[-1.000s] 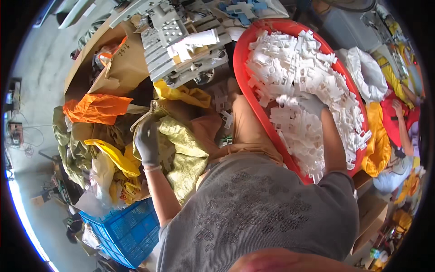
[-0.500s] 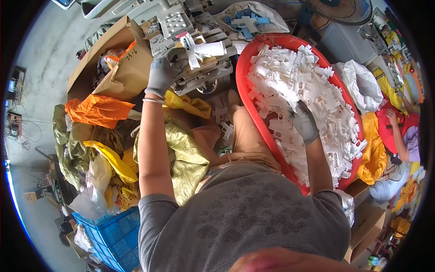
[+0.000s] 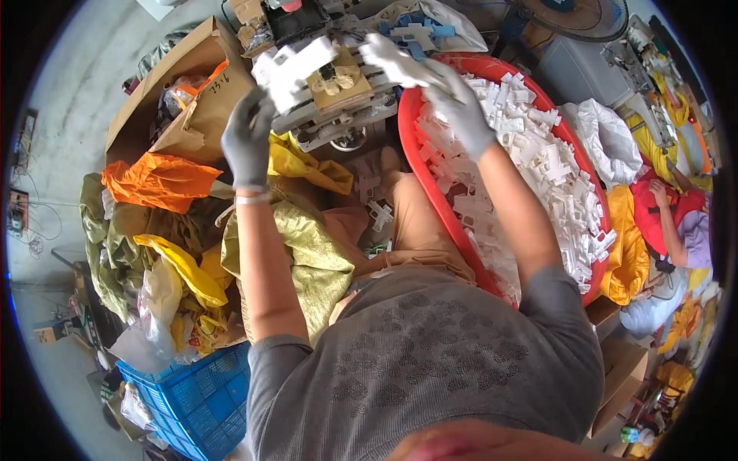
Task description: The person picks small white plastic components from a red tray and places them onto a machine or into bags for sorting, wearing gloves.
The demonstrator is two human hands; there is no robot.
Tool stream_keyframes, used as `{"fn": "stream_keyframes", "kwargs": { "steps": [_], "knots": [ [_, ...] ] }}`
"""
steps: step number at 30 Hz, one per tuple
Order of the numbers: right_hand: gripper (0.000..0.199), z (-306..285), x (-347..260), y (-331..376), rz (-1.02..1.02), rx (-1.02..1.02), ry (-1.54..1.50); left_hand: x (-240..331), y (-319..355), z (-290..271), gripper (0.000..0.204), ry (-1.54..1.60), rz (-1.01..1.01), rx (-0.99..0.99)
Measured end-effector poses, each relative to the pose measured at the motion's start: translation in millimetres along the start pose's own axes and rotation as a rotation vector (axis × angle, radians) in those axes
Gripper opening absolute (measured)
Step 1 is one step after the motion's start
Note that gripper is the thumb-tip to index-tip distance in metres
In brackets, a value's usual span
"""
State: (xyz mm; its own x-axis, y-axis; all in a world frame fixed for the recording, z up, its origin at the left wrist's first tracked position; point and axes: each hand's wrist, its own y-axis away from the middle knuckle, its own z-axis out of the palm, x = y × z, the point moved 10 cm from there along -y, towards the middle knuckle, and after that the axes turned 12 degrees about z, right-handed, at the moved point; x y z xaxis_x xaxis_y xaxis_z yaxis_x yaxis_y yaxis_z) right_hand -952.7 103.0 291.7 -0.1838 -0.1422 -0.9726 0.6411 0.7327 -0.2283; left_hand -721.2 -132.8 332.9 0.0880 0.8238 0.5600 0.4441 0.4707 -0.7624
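My left hand (image 3: 249,142), in a grey glove, is closed on a white plastic toy gun (image 3: 296,67), which is smeared by motion at the left of the machine. Just right of it, a wooden block fixture (image 3: 340,86) sits on the metal machine (image 3: 307,127) with no toy gun on it. My gloved right hand (image 3: 461,111) grips another white toy gun (image 3: 390,60), also blurred, reaching toward the fixture from the right. Below that hand stands a red tub (image 3: 410,138) heaped with white toy gun parts (image 3: 530,154).
A cardboard box (image 3: 196,111) stands left of the machine, beside orange cloth (image 3: 161,181) and yellow bags. A blue crate (image 3: 188,407) is at lower left. Blue toy guns (image 3: 419,32) lie in a white sack behind. A fan (image 3: 576,15) and another person (image 3: 676,219) are right.
My right hand has risen out of the tub to the machine with a white toy gun. The left hand has drawn the other toy gun leftward off the fixture.
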Motion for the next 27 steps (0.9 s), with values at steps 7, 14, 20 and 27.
{"fn": "stream_keyframes", "kwargs": {
  "steps": [7,14,20,27],
  "knots": [
    [0.034,78,-22,-49,-0.474,-0.068,0.776,-21,129,-92,0.025,-0.04,-0.354,0.154],
    [0.035,91,-51,-35,-0.58,-0.225,0.824,-29,251,-157,0.023,-0.27,-0.539,0.128],
    [0.026,27,-1,8,-0.297,-0.04,0.628,-60,338,-166,0.024,-0.233,-0.812,0.091],
    [0.026,-98,123,72,0.022,0.111,0.793,-130,396,-205,0.039,-0.794,-0.673,-0.547]
  ]
}}
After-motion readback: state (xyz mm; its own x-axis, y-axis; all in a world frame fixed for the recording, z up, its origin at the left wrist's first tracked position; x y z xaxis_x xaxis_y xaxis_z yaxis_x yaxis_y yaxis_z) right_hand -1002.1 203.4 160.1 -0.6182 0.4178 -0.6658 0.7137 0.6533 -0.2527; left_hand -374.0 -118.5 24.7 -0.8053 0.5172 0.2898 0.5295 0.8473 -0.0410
